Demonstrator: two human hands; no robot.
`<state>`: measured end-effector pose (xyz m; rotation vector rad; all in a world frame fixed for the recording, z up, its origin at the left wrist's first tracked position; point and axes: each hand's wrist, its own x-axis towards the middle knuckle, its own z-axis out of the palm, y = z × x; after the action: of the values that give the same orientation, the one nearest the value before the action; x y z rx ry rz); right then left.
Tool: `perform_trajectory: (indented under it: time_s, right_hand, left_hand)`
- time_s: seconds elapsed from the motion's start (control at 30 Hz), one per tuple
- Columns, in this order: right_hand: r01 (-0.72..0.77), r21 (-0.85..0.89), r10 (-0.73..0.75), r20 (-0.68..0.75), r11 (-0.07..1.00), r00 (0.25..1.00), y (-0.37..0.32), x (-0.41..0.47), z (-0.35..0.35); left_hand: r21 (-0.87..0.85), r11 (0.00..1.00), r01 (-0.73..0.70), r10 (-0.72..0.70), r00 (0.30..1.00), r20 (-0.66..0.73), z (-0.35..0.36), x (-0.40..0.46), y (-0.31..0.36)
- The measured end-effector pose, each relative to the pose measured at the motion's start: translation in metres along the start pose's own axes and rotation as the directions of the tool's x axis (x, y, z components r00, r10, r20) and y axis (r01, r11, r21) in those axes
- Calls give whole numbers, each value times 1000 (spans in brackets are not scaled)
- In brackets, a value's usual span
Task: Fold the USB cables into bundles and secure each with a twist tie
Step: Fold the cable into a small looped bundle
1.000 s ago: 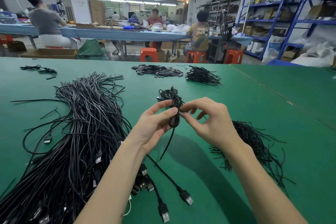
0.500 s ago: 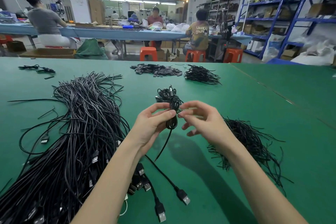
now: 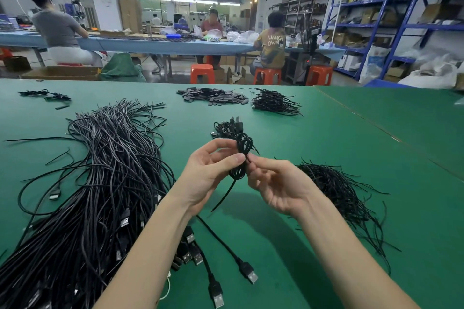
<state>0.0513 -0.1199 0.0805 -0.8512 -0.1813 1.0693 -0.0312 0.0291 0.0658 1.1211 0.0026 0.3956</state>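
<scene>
A folded black USB cable bundle (image 3: 240,158) is held upright above the green table (image 3: 326,138). My left hand (image 3: 211,173) grips its middle between thumb and fingers. My right hand (image 3: 273,183) pinches the thin black twist tie (image 3: 251,153) wrapped round the bundle's waist. One loose cable end hangs down below the bundle. A big heap of unbundled black USB cables (image 3: 100,183) lies to the left, several plugs near my left forearm. A pile of black twist ties (image 3: 336,190) lies just right of my right hand. Finished bundles (image 3: 226,128) lie behind the held one.
At the table's far side lie a heap of small flat black pieces (image 3: 213,95), another pile of short black ties (image 3: 273,104) and a few cable bits (image 3: 47,95) at far left. A seam (image 3: 376,128) crosses the table on the right. People sit at a blue bench beyond.
My right hand has turned palm-up while pinching the tie at the bundle's waist, and its fingers have drawn in closer. The bundle sits slightly higher between both hands.
</scene>
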Motion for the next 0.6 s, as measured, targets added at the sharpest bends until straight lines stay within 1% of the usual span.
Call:
perform_trajectory:
  time_s: [0.03, 0.07, 0.1, 0.13, 0.17, 0.2, 0.23, 0.27, 0.3, 0.33, 0.37, 0.43, 0.5, 0.57, 0.6]
  right_hand:
    - [-90, 132, 90, 7, 987, 996, -1, -2, 1]
    - [-93, 101, 95, -9, 990, 995, -1, -1, 2]
    - [-11, -91, 6, -51, 996, 999, 0, 0, 2]
    - [134, -360, -174, -79, 923, 982, 2, 2, 1]
    - [282, -622, -396, -48, 730, 917, 4, 3, 0]
    - [387, -807, -600, 51, 446, 798, 4, 3, -3]
    - [443, -883, -704, 214, 158, 678, 3, 3, -6]
    - [487, -872, -717, 373, -54, 589, 1, 2, -10]
    - [517, -836, -686, 487, -185, 541, -2, 1, -13]
    - [531, -805, -650, 556, -266, 518, -3, 0, -16]
    - [529, -789, -623, 590, -312, 513, -3, -1, -18]
    - [506, -784, -603, 609, -360, 515, -3, -2, -19]
    - [498, -778, -627, 615, -383, 479, -2, -3, -19]
    - [519, -781, -661, 597, -348, 455, -1, -2, -17]
    - [536, -795, -684, 560, -285, 468, 0, -2, -15]
  left_hand:
    - [14, 1000, 4, -4, 1000, 3, 0, 0, 0]
    - [23, 1000, 17, -16, 1000, -8, -1, 1, 1]
    - [19, 999, 37, -36, 999, -29, -1, 1, 1]
    - [1, 998, 60, -60, 997, -55, -2, 1, 1]
    - [-24, 997, 79, -81, 994, -77, -3, 2, 1]
    - [-44, 995, 94, -97, 991, -92, -3, 2, 1]
    - [-59, 993, 106, -112, 989, -99, -3, 2, 0]
    - [-69, 991, 118, -125, 987, -99, -3, 2, 0]
    - [-77, 989, 129, -137, 986, -96, -2, 2, 0]
    - [-81, 987, 139, -147, 985, -94, -1, 1, 1]
    - [-81, 986, 147, -154, 984, -93, -1, 1, 1]
    - [-82, 984, 161, -168, 982, -89, 0, 0, 2]
    - [-86, 981, 176, -183, 980, -80, 0, 0, 3]
    - [-82, 980, 180, -185, 981, -56, -1, -1, 2]
    - [-79, 982, 171, -175, 984, -43, -1, -1, 2]
